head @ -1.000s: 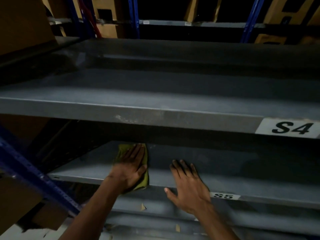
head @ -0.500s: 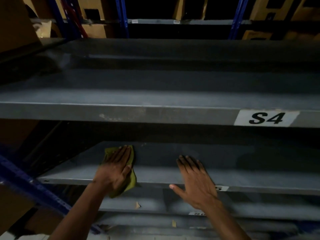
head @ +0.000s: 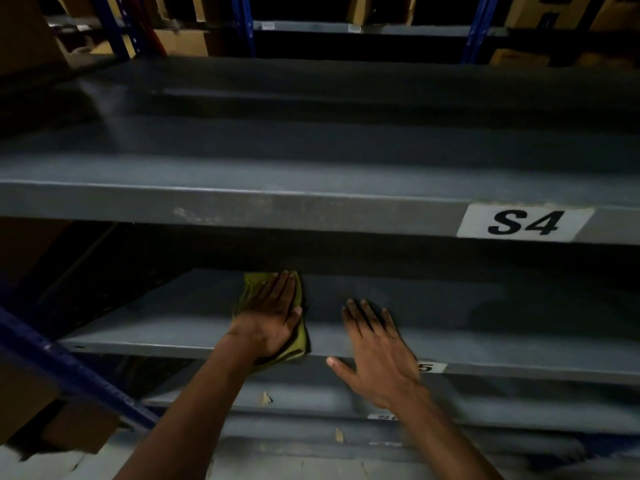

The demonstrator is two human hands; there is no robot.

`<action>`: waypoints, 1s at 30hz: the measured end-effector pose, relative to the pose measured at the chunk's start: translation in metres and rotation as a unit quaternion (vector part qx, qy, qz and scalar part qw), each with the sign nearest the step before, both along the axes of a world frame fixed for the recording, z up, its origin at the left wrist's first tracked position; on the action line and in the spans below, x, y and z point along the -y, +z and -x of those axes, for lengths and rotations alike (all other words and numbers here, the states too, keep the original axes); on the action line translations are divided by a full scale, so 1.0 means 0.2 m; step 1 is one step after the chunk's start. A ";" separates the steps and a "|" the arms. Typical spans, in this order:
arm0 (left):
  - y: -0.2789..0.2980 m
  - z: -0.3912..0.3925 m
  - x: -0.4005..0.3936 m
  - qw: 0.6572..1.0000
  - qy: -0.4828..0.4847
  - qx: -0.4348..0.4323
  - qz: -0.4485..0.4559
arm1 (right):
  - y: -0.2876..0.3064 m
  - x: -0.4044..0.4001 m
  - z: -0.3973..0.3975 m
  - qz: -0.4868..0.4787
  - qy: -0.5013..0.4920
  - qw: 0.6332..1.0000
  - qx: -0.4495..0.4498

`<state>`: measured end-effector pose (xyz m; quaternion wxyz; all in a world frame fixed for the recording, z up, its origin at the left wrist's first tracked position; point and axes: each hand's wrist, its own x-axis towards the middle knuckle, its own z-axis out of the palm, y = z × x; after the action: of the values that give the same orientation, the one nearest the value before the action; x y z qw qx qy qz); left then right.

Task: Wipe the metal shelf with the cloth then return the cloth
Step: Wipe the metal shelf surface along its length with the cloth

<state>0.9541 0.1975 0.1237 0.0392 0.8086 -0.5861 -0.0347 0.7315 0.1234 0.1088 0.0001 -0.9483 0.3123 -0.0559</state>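
Observation:
A yellow-green cloth (head: 254, 284) lies flat on the grey metal shelf (head: 485, 341) under the one marked S4. My left hand (head: 270, 317) presses down on the cloth with fingers stretched out, and most of the cloth is hidden beneath it; one corner hangs over the shelf's front edge. My right hand (head: 375, 348) rests flat on the same shelf just to the right, fingers spread, holding nothing. It covers part of the shelf's white label.
The S4 shelf (head: 242, 209) juts out overhead, close above the hands. A blue upright beam (head: 69, 372) slants across the lower left. Cardboard boxes (head: 79, 434) stand at the left and at the back. More grey shelves (head: 311, 403) sit below, with paper scraps.
My left hand has slid the cloth to the right and slightly deeper along the shelf. My right hand has stayed flat on the shelf, now closer to the left one.

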 end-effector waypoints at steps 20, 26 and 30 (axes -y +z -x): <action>-0.03 -0.04 -0.04 1.000 0.023 -0.003 -0.019 | -0.02 0.02 -0.01 -0.019 0.024 0.999 0.006; -0.05 0.16 0.10 1.000 -0.014 -0.006 -0.007 | -0.01 0.02 0.00 -0.005 0.013 1.000 0.001; -0.05 0.17 0.05 0.999 -0.046 -0.011 0.009 | 0.00 0.03 0.02 -0.004 0.025 1.000 0.001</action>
<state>0.9204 0.1877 0.1137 0.0512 0.7798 -0.6226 -0.0405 0.7267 0.1179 0.1094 0.0054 -0.9558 0.2886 -0.0554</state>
